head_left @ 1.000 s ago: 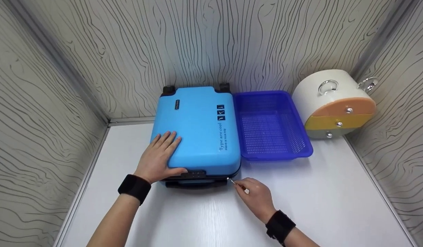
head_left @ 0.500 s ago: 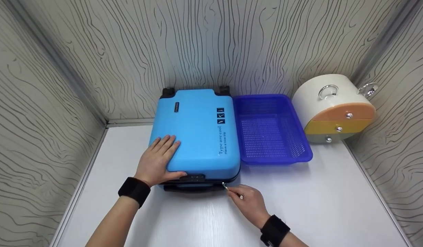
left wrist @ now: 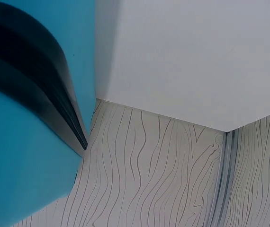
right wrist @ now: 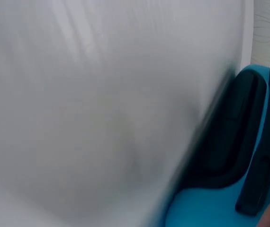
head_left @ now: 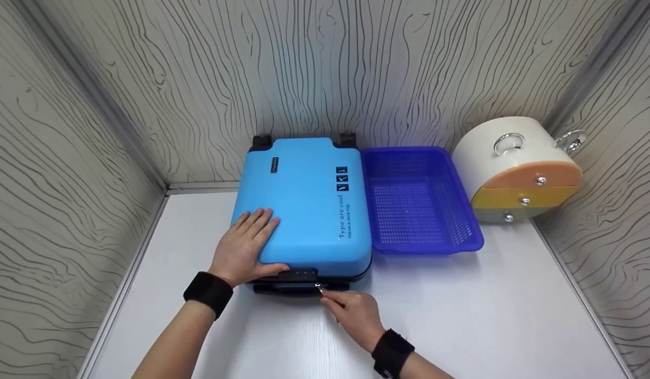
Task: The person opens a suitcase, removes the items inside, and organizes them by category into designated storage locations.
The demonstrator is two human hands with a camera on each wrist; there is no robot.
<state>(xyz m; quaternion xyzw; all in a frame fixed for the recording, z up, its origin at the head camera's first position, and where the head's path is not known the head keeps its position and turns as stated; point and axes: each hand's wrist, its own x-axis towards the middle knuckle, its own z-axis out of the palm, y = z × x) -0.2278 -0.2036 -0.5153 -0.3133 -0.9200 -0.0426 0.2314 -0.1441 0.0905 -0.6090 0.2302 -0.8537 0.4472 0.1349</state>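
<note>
Suitcase [head_left: 309, 205] lies under the outspread left grip [head_left: 243, 251]; right grip [head_left: 358, 317] pinches its zipper pull [head_left: 318, 286].

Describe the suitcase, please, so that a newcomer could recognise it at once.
On the white table, near the back wall, the suitcase lies flat, left of a basket. The person's left hand rests on it. Its smooth light-blue shell, lettered "Type are cool", sets it apart from that darker, open, perforated basket.
</note>
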